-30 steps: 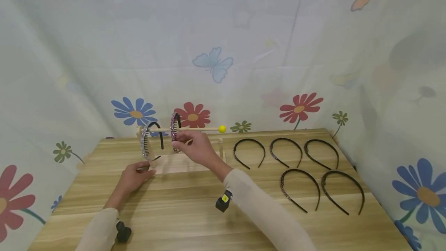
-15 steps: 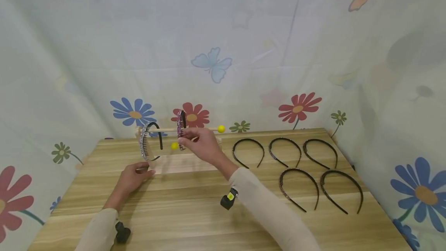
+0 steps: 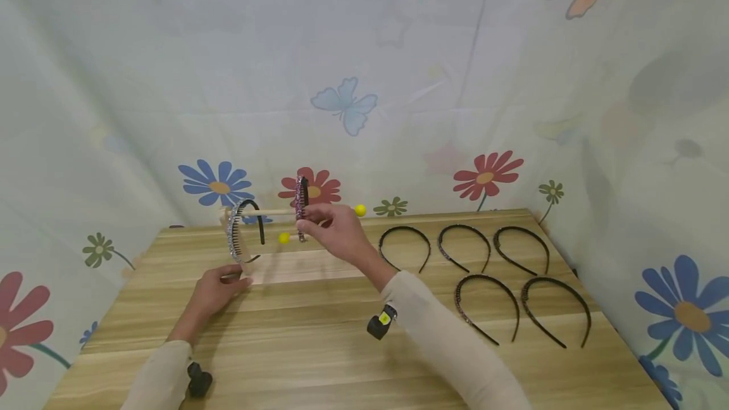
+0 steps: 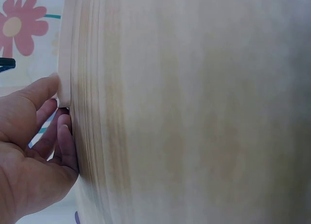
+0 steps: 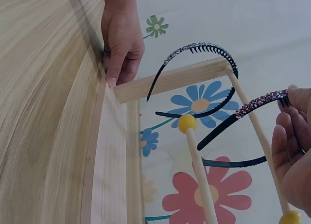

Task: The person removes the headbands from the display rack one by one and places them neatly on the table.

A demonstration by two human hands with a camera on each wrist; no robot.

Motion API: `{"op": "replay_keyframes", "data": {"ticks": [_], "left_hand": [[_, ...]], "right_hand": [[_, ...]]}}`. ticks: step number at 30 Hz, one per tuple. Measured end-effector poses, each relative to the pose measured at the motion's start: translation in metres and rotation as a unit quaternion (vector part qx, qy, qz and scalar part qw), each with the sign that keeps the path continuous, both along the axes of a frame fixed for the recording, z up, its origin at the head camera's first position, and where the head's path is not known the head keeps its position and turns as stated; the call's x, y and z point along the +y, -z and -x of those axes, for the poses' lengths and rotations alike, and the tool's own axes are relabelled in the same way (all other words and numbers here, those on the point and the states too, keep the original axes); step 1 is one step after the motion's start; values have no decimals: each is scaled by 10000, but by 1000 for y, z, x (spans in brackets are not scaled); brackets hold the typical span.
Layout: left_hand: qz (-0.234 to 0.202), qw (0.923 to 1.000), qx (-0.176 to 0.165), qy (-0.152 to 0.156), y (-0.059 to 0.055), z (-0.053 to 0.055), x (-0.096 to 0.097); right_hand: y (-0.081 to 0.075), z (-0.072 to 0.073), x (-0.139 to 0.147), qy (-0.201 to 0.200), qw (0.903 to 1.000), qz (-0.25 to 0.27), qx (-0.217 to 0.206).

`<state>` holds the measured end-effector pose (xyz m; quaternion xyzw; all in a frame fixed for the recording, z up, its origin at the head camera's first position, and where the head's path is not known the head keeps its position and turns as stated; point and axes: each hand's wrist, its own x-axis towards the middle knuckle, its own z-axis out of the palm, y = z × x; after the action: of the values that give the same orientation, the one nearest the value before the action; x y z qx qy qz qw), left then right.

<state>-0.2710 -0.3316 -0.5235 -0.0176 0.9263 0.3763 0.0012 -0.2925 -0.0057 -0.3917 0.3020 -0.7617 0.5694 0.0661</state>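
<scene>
My right hand pinches a pink-sparkled black headband between thumb and fingers. In the right wrist view, that headband loops around the stand's upper rod, its ends pointing away from the hand. A silver-sparkled headband hangs on the same rod, near the left upright. Down at the left end of the wooden stand's base, my left hand grips the corner; the left wrist view shows its thumb against the wood and the other fingers curled below.
Several black headbands lie in two rows on the right of the table, one of them closest to the stand. A yellow ball caps the upper rod's right end; another yellow ball caps the lower rod. A flowered cloth hangs behind.
My right hand has moved right and slightly up, carrying the pink-sparkled headband along the upper rod away from the silver one. The lower rod's yellow ball has come into sight. My left hand stays put.
</scene>
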Motion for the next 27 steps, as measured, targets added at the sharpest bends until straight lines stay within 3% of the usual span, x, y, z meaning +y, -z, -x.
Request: {"op": "replay_keyframes", "data": {"ticks": [10, 20, 27], "left_hand": [[-10, 10000, -34, 20, 0, 1, -2], [12, 10000, -26, 15, -2, 0, -1], [-15, 10000, 9, -5, -1, -1, 1]], "right_hand": [[-6, -1, 11, -111, 9996, 109, 243], [-11, 1, 25, 112, 9989, 28, 444], [-16, 3, 37, 327, 9989, 45, 331]]}}
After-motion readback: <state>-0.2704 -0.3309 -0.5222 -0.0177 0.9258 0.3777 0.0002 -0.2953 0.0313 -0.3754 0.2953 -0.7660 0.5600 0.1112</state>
